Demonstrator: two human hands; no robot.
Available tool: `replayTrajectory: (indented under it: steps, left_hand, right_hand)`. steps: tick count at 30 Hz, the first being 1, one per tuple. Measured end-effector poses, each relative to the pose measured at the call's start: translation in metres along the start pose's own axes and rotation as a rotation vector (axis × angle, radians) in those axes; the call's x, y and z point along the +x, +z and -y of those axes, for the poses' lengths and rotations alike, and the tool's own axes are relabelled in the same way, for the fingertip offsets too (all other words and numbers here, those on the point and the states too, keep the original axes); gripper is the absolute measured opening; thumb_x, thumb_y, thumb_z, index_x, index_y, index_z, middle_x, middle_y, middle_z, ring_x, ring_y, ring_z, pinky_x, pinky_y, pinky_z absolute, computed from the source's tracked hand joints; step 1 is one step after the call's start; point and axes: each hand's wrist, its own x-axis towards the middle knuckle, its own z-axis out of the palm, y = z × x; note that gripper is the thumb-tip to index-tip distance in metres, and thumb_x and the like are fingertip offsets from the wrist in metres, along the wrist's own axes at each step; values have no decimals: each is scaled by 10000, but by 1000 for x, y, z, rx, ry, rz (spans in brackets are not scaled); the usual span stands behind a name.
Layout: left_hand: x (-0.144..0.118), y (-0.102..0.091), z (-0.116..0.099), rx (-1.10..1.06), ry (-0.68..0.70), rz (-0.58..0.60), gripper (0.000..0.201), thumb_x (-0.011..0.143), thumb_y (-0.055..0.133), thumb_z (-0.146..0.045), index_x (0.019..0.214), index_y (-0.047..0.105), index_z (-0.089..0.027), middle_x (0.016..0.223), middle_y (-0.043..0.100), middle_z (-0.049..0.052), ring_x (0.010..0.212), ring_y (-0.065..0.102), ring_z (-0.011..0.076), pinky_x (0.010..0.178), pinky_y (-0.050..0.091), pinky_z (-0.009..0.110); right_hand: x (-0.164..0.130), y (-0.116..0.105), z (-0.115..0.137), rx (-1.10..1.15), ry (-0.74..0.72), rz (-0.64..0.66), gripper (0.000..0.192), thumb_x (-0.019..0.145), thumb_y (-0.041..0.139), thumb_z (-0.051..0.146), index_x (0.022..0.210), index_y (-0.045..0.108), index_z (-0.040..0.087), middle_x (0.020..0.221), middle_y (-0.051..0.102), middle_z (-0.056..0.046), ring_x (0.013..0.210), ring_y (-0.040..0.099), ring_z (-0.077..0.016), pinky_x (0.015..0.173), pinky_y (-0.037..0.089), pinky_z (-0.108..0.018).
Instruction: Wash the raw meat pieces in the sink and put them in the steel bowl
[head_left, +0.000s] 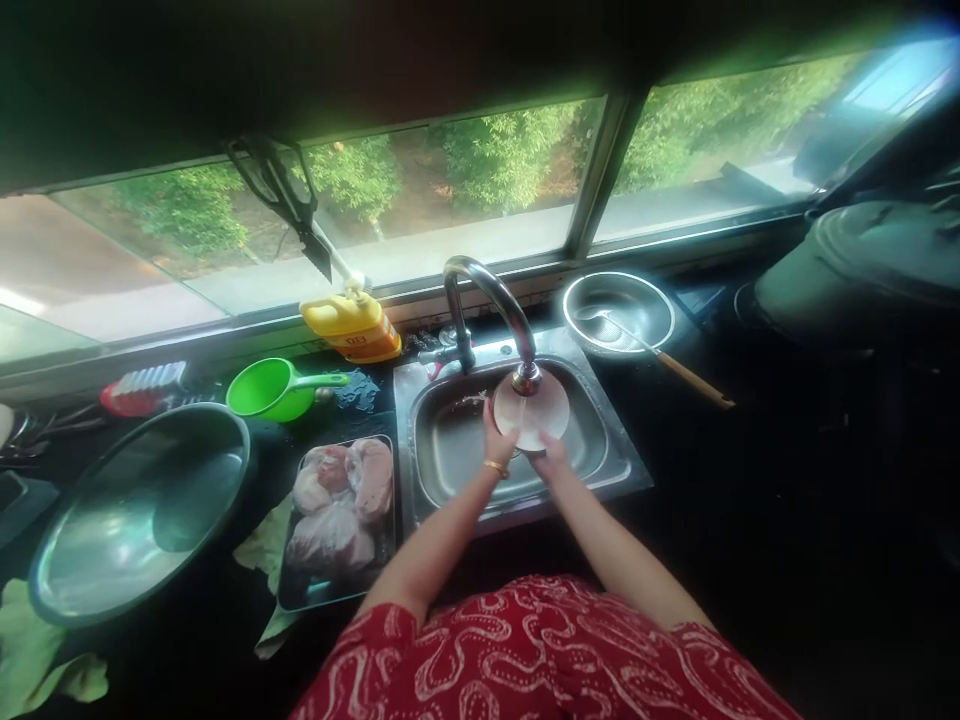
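Plate (pixel 534 415), small, round and pale, sits tilted over the steel sink (pixel 600 470), right under the spout of the curved tap (pixel 487 290). Both hands have it: the left hand (pixel 496 440) closes on its left edge, fingers curled up over the rim, and the right hand (pixel 551 460) grips its near lower edge from below. Whether the right fingers wrap fully round cannot be told, as the plate hides them. Both forearms reach away from the body and converge over the sink basin, the left wrist wearing a thin gold bangle (pixel 496 466).

Left of the sink, on the dark bench (pixel 750 520), lies a tray of raw chicken (pixel 339 505), with a large steel bowl (pixel 139 510) further left. Beyond them stand a green scoop (pixel 277 388) and a yellow bottle (pixel 352 325). Far right of the tap rests a steel strainer (pixel 619 310) with a wooden-handled ladle (pixel 675 365).
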Motion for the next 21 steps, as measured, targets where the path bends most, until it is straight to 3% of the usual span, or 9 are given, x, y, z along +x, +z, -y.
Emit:
replayTrajectory:
  steps: [2, 4, 6, 9, 12, 15, 18, 21]
  left_hand:
    - [-14, 11, 2, -90, 23, -54, 829, 757, 438, -55, 1501, 98, -190, 1478, 344, 119, 1350, 369, 184, 1126, 306, 341]
    - [-16, 2, 1, -36, 96, -7, 789, 735, 399, -18, 1481, 204, -180, 1428, 383, 124, 1321, 400, 184, 1116, 318, 321]
    - [-6, -19, -10, 116, 182, 195, 776, 709, 418, -6, 1455, 303, -185, 1341, 442, 128, 1255, 463, 211, 1078, 363, 327]
    - [16, -41, -44, 466, 280, 558, 760, 715, 479, -30, 1433, 374, -256, 1198, 508, 114, 1096, 559, 240, 958, 449, 347]
    - [21, -25, -87, 770, 383, 766, 672, 768, 511, -79, 1400, 424, -288, 1121, 555, 122, 1031, 586, 265, 893, 469, 374]
    - [17, 13, -118, 949, 406, 819, 409, 827, 500, -158, 1226, 592, -173, 1073, 596, 182, 1047, 580, 329, 880, 463, 444]
    - [28, 32, -122, 871, 383, 856, 389, 761, 614, -221, 1144, 638, -159, 1094, 618, 177, 1055, 581, 340, 924, 443, 453]
    - [48, 20, -96, 475, 280, 816, 546, 650, 674, -167, 1191, 620, -210, 1157, 637, 103, 1109, 574, 300, 1008, 406, 376]
  right_hand:
    - [5, 0, -21, 68, 106, 137, 382, 704, 572, 163, 1085, 566, 178, 1007, 678, -68, 1000, 635, -216, 865, 545, -358]
    - [12, -6, -27, 45, 133, 253, 372, 696, 628, 236, 1062, 594, 180, 1040, 677, -75, 1054, 614, -225, 892, 531, -364]
    - [23, -15, -14, -58, 18, 256, 391, 680, 672, 337, 1038, 623, 189, 1046, 681, -77, 1069, 604, -247, 904, 518, -399]
    - [40, -29, 25, -360, -294, 134, 392, 597, 740, 370, 936, 674, 186, 975, 701, -73, 1000, 617, -261, 931, 482, -434]
    - [46, -37, 53, -581, -487, 181, 381, 542, 759, 292, 903, 702, 182, 967, 709, -60, 940, 628, -242, 947, 462, -427]
    - [41, -42, 56, -644, -543, 270, 382, 550, 725, 227, 929, 706, 185, 947, 713, -46, 885, 641, -217, 903, 484, -395]
    - [35, -50, 51, -553, -564, 242, 357, 565, 679, 210, 920, 697, 180, 916, 714, -41, 886, 643, -207, 901, 481, -375]
    - [34, -57, 51, -365, -584, 91, 383, 576, 664, 234, 954, 673, 172, 950, 704, -45, 921, 636, -209, 912, 476, -377]
